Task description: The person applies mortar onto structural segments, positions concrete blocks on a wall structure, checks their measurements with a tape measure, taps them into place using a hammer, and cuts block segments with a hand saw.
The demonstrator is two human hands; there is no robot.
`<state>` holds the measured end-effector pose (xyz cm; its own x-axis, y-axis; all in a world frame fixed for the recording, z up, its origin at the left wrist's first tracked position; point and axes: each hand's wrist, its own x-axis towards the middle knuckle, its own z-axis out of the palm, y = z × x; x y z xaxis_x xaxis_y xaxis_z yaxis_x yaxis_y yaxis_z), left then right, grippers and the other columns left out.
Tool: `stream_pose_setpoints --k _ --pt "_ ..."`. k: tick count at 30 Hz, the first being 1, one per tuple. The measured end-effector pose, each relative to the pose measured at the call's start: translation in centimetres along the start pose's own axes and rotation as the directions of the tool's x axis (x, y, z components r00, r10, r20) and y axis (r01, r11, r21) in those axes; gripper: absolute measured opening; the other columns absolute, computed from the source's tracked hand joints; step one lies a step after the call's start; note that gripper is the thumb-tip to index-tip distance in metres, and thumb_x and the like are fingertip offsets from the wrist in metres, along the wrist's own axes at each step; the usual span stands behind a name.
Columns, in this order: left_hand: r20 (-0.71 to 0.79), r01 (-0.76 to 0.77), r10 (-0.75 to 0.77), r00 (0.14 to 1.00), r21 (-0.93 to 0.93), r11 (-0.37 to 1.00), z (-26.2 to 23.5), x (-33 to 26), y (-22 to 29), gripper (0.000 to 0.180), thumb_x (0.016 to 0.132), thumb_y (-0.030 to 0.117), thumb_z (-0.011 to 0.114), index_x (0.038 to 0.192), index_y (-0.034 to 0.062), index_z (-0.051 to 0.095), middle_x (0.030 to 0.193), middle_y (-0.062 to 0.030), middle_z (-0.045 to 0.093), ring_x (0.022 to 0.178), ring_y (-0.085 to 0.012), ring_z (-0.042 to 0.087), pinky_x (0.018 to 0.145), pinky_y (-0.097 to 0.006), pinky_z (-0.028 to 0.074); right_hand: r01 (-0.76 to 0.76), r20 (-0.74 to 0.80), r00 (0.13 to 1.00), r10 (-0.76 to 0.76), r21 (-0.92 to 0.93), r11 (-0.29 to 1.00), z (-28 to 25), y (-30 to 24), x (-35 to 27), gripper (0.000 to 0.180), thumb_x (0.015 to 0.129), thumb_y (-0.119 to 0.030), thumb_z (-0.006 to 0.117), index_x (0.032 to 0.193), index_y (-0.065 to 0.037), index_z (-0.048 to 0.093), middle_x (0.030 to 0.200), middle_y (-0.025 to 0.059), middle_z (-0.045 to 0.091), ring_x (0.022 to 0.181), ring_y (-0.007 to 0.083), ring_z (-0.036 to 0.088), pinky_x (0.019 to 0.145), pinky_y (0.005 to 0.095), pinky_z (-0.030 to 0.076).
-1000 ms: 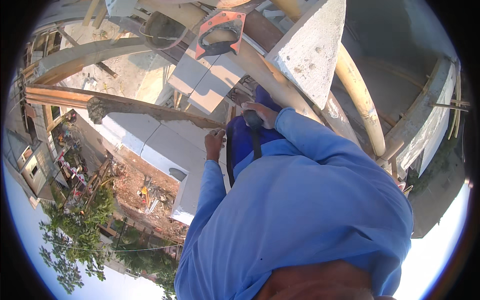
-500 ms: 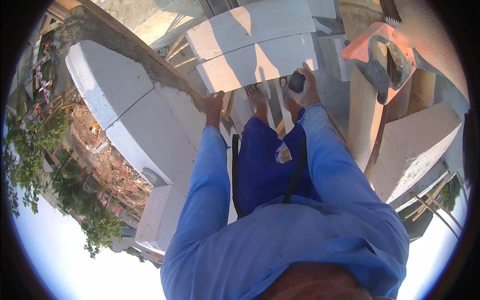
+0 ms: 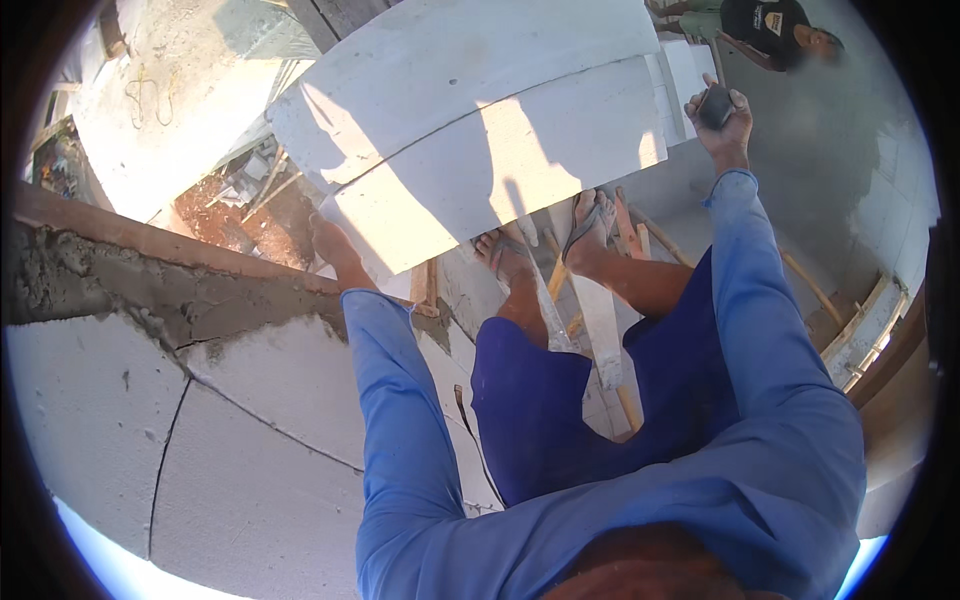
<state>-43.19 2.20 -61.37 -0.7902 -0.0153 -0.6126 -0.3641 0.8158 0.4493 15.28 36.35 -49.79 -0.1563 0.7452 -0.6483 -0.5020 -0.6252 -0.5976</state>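
Standing and looking down, a person in a blue long-sleeved shirt (image 3: 650, 500) fills the lower middle of the view. To the left spreads a wall of large whitish blocks (image 3: 260, 440) with dark seams, smaller only than the person. Ahead, two long pale blocks lie edge to edge, a farther block (image 3: 450, 60) and a nearer block (image 3: 450, 170), crossed by sunlight and shadow. Dark blue shorts (image 3: 540, 410) come next, then a rough grey band of mortar (image 3: 90, 275) along the wall's far edge. At the upper right, small in the distance, is a co-worker (image 3: 765, 25) in a black shirt. The person's sandalled feet (image 3: 510, 262) are just below the nearer block. The left hand (image 3: 335, 245) is at that block's left end; whether it grips or merely rests, I cannot tell. The right hand (image 3: 735, 130), beyond the block's right end, curls its fingers around a dark, blocky object (image 3: 714, 107), the smallest thing described.
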Motion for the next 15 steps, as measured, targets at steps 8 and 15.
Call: stream_pose_setpoints --k 8,15 --pt "0.604 0.25 0.059 0.795 -0.415 0.875 1.3 1.5 -0.4 0.045 0.093 0.037 0.039 0.117 0.0042 0.057 0.109 -0.0087 0.063 0.098 -0.024 0.061 0.085 -0.037 0.05 -0.263 -0.09 0.961 0.261 -0.015 0.965 -5.9 3.6 6.5 0.039 0.061 -0.028 0.066 0.091 -0.004 0.061 0.079 0.009 0.06 0.083 0.0235 0.062 0.096 0.047 0.041" --pt "0.554 0.254 0.026 0.832 -0.422 0.87 0.8 -0.2 0.5 0.041 0.093 0.035 0.04 0.114 0.0043 0.058 0.103 -0.0076 0.064 0.097 -0.0216 0.061 0.084 -0.035 0.049 -0.098 -0.102 0.992 0.079 -0.19 0.977 -9.4 10.3 8.7 0.042 0.064 -0.029 0.066 0.096 0.0 0.063 0.089 0.0116 0.066 0.079 0.0244 0.063 0.07 0.032 0.052"
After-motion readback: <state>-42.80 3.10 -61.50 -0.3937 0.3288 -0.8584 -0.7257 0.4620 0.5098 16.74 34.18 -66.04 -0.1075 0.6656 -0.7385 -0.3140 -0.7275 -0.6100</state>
